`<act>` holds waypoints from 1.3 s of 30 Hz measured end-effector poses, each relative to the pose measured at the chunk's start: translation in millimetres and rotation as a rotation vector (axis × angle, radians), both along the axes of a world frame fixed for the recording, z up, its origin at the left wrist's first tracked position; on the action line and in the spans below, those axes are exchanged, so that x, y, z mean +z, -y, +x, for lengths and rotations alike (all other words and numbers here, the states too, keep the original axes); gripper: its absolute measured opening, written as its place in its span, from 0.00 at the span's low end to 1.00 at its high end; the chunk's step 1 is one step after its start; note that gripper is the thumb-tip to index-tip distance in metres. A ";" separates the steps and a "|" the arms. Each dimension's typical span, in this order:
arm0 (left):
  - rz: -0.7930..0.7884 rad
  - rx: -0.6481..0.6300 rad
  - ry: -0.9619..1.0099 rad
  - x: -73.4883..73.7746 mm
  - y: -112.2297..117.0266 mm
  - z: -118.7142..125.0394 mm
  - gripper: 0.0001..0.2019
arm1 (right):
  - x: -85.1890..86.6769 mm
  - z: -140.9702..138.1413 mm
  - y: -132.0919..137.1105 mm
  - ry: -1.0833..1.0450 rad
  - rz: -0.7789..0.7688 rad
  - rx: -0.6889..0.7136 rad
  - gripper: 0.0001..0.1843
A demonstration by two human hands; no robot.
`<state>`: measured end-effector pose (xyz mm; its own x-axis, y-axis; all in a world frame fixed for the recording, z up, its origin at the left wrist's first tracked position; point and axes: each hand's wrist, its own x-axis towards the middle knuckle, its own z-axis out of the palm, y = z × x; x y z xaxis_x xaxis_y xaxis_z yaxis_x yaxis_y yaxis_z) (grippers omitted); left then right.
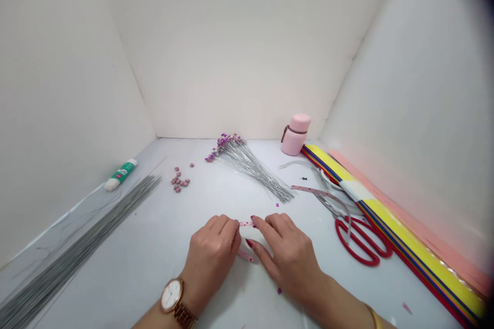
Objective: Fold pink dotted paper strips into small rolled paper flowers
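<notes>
A narrow pink patterned paper strip stretches between my hands above the white tabletop, and a lower curve of it hangs near my right thumb. My left hand is closed around one part of the strip; its fingertips are hidden. With curled fingers, my right hand holds the strip at the index fingertip, while the thumb stands a little apart below. Small pink folded paper stars lie in a loose group beyond my left hand. Another pink strip curves across red-handled scissors at the right.
Silver wire stems with purple tips lie fanned out ahead. Bare wires and a glue stick are on the left. A pink flask stands at the back right, near stacked coloured sheets. White walls enclose three sides.
</notes>
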<state>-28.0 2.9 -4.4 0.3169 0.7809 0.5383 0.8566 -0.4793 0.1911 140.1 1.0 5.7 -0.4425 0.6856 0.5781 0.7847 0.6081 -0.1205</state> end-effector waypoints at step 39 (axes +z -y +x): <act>-0.130 -0.136 0.200 -3.6 5.7 9.9 0.08 | -7.2 1.5 -4.1 -0.049 -0.201 -0.013 0.13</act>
<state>-18.1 -2.8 -8.0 0.3214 0.8048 0.4990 0.7248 -0.5482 0.4174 141.7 5.0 -1.5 -0.4075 0.7950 0.4493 0.7828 0.5575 -0.2764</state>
